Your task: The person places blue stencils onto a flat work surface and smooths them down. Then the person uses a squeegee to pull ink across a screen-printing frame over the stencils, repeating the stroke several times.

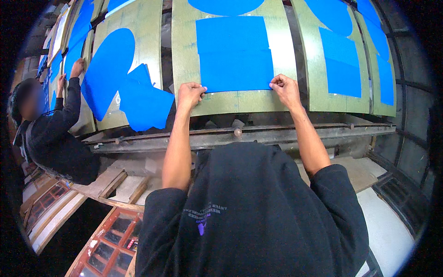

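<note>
Pinches one blue rectangular sheet (236, 71) by its two near corners, with the left hand (191, 96) at one and the right hand (286, 91) at the other, thumb and fingertips closed together on both. Lies flat on one greenish board (221, 104), with a second blue rectangle (233, 33) and one rounded blue piece (226, 5) beyond. Has one co-worker (55, 127) at left with two raised hands (77, 68).

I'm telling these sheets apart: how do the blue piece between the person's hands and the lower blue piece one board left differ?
The held piece is roughly rectangular and straight; the left piece is irregular and askew. The left hand and right hand pinch the held piece's lower corners; no hand touches the left piece. Both are blue.
</note>
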### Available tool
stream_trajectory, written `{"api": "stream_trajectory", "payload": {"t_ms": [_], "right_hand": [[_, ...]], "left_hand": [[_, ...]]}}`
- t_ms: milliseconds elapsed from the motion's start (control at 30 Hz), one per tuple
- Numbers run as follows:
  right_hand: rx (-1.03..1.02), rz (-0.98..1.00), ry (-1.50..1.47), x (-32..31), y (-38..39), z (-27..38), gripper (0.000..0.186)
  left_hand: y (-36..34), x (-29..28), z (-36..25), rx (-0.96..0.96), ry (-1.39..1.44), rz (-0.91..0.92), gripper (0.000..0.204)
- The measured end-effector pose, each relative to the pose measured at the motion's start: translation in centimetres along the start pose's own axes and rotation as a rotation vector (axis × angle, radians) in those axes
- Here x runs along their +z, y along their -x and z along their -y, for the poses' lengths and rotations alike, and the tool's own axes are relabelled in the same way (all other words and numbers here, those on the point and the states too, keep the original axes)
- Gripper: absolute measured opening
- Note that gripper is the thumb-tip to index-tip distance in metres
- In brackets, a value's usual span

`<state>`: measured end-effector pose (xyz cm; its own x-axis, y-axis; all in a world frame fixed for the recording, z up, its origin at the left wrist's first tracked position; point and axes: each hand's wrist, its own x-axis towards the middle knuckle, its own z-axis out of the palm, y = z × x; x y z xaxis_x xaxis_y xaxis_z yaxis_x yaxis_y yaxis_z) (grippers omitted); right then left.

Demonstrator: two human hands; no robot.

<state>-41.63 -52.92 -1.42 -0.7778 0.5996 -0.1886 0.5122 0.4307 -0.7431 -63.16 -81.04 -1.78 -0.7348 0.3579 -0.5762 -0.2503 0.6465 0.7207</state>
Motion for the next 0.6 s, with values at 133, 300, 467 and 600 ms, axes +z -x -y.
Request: {"api": "stream_trajectory", "payload": {"t_ms": [133,300,467,600], "right_hand": [[0.011,-0.014,-0.007,0.21,0.47,0.11,0.014],[-0.021,-0.042,-0.011,0.36,0.67,0.04,0.014],[-0.05,-0.068,-0.035,0.49,0.81,-0.12,0.017],[-0.037,-0.068,0.008,0.48,0.71,0.04,0.02]], "left_hand": [[0.38,0.24,0.06,0.013,-0.007,-0.029,0.017],[0.39,0.36,0.02,0.019,0.003,-0.041,0.015],[0.44,0.3,0.04,0.032,0.043,-0.025,0.015],[0.49,-0.05,0.2,0.005,0.078,0.013,0.017]]}}
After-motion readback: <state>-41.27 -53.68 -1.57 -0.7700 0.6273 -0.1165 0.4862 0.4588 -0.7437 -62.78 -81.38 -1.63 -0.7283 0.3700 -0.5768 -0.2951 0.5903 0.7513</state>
